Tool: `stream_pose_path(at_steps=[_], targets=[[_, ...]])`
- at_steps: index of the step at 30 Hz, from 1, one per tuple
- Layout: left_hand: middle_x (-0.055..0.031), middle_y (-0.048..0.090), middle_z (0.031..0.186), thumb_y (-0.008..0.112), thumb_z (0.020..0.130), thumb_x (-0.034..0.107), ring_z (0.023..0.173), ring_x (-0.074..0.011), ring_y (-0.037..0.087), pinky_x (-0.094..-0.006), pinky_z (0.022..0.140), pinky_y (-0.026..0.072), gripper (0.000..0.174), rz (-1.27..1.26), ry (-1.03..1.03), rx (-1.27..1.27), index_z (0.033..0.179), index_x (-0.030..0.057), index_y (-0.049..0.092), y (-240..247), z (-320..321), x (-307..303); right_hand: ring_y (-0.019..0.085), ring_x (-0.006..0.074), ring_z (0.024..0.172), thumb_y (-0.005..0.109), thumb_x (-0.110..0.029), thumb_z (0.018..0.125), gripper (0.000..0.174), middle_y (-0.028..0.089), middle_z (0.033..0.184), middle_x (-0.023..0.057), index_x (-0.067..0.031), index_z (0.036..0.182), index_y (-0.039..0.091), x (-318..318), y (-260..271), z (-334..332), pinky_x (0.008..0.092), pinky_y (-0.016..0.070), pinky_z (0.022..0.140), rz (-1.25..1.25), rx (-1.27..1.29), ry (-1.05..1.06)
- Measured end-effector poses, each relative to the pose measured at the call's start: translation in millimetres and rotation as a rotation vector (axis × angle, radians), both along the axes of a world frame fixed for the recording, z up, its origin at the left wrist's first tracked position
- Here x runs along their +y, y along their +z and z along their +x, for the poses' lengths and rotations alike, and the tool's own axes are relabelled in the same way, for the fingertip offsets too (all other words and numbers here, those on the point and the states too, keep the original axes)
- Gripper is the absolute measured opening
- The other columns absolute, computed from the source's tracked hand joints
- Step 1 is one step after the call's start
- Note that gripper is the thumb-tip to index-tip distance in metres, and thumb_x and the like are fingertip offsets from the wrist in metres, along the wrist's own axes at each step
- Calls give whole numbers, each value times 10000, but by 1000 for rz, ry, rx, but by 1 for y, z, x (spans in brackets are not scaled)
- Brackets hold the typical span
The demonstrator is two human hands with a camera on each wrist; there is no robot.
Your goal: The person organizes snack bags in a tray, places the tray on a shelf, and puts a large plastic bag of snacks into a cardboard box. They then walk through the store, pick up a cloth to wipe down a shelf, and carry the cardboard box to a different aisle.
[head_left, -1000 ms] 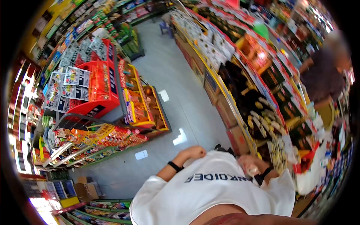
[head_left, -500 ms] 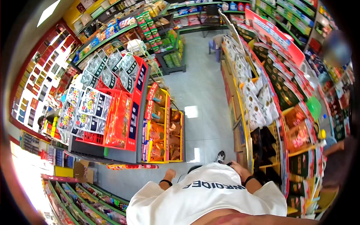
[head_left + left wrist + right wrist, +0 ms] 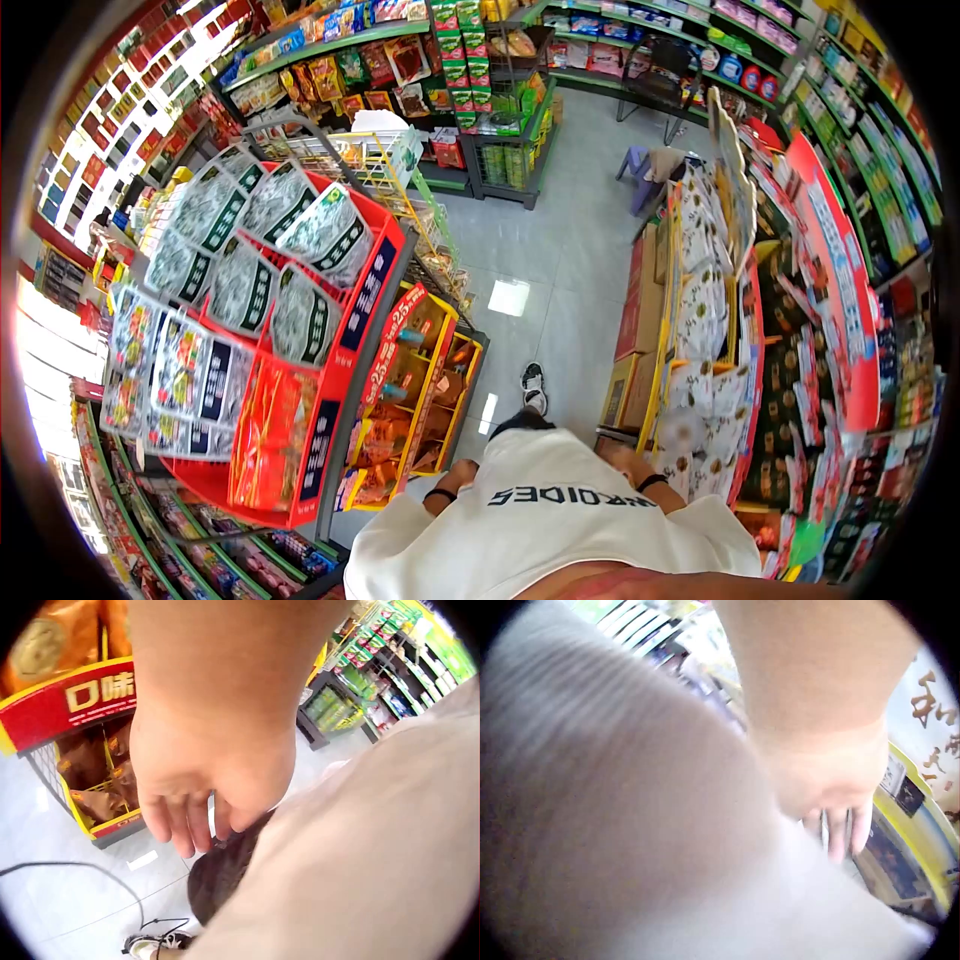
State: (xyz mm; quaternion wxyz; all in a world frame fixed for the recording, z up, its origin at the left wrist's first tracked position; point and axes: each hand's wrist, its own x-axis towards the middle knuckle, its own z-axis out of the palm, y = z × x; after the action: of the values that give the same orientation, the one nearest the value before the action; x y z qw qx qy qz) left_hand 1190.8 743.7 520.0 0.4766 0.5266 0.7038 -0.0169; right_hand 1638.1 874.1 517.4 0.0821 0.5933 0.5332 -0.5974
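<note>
My left hand (image 3: 210,772) hangs at my side beside the snack rack (image 3: 82,701), its fingers loosely bent with nothing between them. In the head view the same left hand (image 3: 462,474) shows low, near the rack's front corner. My right hand (image 3: 829,776) hangs by the right-hand display, fingers pointing down and slightly spread; the shirt hides part of it. The head view has that right hand (image 3: 625,460) close to the yellow display edge (image 3: 655,410). Bags with white-and-brown print (image 3: 700,390) lie in the display there.
A red stand (image 3: 340,400) of silver and red packets is on the left. The tiled aisle (image 3: 560,290) runs ahead between the displays. A purple stool (image 3: 640,180) and a dark chair (image 3: 665,80) stand farther on, before shelves (image 3: 740,60) of goods. A shoe (image 3: 534,385) is below.
My view has turned and moved forward along the aisle; the red stand now looks nearer. The left arm has lowered from in front of my body to my side. The person at right is out of view.
</note>
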Motion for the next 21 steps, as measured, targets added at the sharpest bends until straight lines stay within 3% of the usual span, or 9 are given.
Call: stream_pose_path(at_steps=[1, 2, 3, 4, 5, 9, 13, 19, 21], targets=[[-191, 655, 960, 479, 817, 233, 924, -346, 627, -404, 816, 494, 293, -45, -98, 85, 957, 78, 685, 3, -1, 21, 603, 260, 804, 485, -369, 864, 397, 612, 954, 129, -62, 1105, 559, 26, -30, 30, 418, 476, 633, -86, 4, -246], [-180, 661, 947, 521, 793, 257, 874, -326, 648, -385, 785, 513, 292, -50, -551, 132, 951, 75, 686, -50, -16, 43, 601, 258, 749, 471, -329, 871, 330, 611, 885, 116, -66, 1047, 565, 54, -61, 60, 423, 468, 589, -192, 9, -527], [-181, 662, 939, 539, 779, 272, 853, -324, 652, -394, 764, 514, 294, -193, -194, 75, 916, 59, 687, -35, -16, 74, 599, 257, 694, 457, -288, 877, 271, 610, 815, 102, -69, 990, 571, 77, -86, 88, 428, 460, 545, -249, -4, -724], [-183, 663, 930, 558, 764, 287, 832, -321, 656, -404, 743, 515, 301, -329, 171, 26, 882, 43, 688, -16, -15, 110, 583, 229, 628, 471, -263, 876, 219, 604, 759, 100, -80, 930, 578, 108, -37, 71, 370, 446, 498, -168, -88, -856], [-219, 652, 912, 569, 755, 296, 856, -346, 645, -420, 740, 505, 314, -71, -123, 68, 840, 17, 685, -95, -31, 127, 568, 201, 562, 486, -238, 876, 179, 597, 702, 98, -90, 869, 586, 140, 33, 43, 313, 432, 451, -75, -169, -983], [-260, 628, 848, 582, 714, 276, 828, -396, 623, -439, 728, 493, 327, 213, 303, 4, 790, -31, 663, -21, -28, 285, 575, 211, 570, 480, -259, 869, 192, 592, 722, 83, -94, 884, 576, 243, 60, 35, 343, 440, 494, 46, -130, -810], [-248, 635, 825, 625, 717, 291, 783, -383, 627, -425, 729, 493, 339, 269, 335, -57, 830, -26, 665, 47, -31, 416, 609, 210, 631, 477, -278, 879, 193, 600, 756, 77, -116, 905, 578, 344, 35, 32, 386, 479, 555, -81, -91, -622], [-221, 645, 812, 601, 779, 305, 769, -364, 625, -419, 731, 486, 291, 223, 643, 7, 853, 37, 685, 36, -39, 495, 563, 204, 584, 464, -194, 918, 185, 602, 749, 76, -76, 900, 605, 483, -18, 34, 344, 476, 544, -393, -21, -442], [-222, 644, 869, 566, 792, 293, 815, -370, 621, -427, 757, 484, 289, 154, 533, 110, 867, 42, 688, 51, -34, 494, 533, 194, 556, 497, -180, 882, 194, 587, 682, 80, -66, 793, 627, 532, -20, 36, 304, 459, 511, -108, -34, 105]])
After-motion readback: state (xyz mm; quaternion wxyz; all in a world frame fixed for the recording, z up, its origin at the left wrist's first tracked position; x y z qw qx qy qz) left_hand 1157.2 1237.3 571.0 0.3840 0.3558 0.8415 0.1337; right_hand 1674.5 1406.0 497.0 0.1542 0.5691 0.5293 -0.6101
